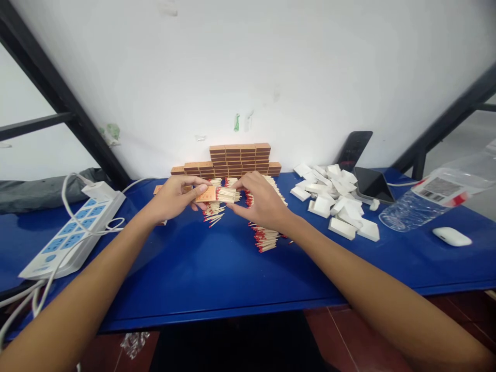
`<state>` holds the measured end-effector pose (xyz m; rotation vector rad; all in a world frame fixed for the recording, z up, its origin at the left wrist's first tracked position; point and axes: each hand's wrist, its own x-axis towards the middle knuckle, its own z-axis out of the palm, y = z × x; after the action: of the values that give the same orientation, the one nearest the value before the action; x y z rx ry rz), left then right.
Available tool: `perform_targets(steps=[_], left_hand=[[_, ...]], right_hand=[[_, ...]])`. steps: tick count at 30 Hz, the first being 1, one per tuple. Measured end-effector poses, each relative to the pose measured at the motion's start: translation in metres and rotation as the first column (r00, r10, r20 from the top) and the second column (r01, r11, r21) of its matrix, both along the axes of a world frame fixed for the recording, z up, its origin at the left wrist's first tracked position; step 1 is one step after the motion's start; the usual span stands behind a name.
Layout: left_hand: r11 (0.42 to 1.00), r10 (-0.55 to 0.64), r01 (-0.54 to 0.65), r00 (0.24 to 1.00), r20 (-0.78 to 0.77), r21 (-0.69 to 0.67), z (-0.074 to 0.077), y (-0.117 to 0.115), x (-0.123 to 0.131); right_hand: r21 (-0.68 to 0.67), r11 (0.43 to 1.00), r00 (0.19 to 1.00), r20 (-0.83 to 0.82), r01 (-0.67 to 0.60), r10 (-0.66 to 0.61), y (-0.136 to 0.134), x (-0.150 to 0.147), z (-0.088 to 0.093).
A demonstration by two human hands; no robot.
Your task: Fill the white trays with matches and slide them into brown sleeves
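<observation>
My left hand point(174, 199) is closed on an orange matchbox sleeve point(206, 194), held just above the blue table point(201, 268). My right hand point(260, 202) pinches a white inner tray filled with matches point(226, 195), its end meeting the sleeve's opening. Beneath and between my hands lies a loose pile of red-tipped matches point(264, 240). Behind them, against the wall, stands a stack of finished orange matchboxes point(238, 160).
A heap of empty white trays point(337, 204) lies to the right, with a tablet point(372, 183), a phone point(354, 147), a clear plastic bag point(434, 199) and a white earbud case point(451, 236). A white power strip point(73, 232) with cables sits on the left.
</observation>
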<state>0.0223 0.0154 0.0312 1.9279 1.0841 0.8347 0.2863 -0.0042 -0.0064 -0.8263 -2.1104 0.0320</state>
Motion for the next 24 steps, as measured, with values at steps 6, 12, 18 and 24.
perform_targets(steps=[6, 12, 18, 24], left_hand=[[0.997, 0.001, 0.005, 0.997, 0.072, -0.072, -0.008, -0.002, 0.000], [0.998, -0.009, 0.015, 0.996, 0.093, -0.068, -0.011, -0.010, 0.006], [0.996, -0.035, 0.038, 0.999, -0.028, 0.079, -0.015, -0.017, 0.015], [0.979, 0.052, -0.034, 0.995, -0.083, 0.199, -0.019, -0.017, 0.007]], right_hand=[[-0.016, 0.999, 0.999, 0.011, -0.048, 0.049, 0.001, 0.001, -0.001], [-0.101, 0.991, 0.996, 0.001, -0.083, 0.084, 0.001, 0.001, -0.002], [-0.157, 0.984, 0.996, -0.056, -0.084, 0.076, 0.001, -0.001, -0.004], [-0.215, 0.973, 0.991, -0.120, -0.088, 0.063, 0.001, -0.003, -0.004]])
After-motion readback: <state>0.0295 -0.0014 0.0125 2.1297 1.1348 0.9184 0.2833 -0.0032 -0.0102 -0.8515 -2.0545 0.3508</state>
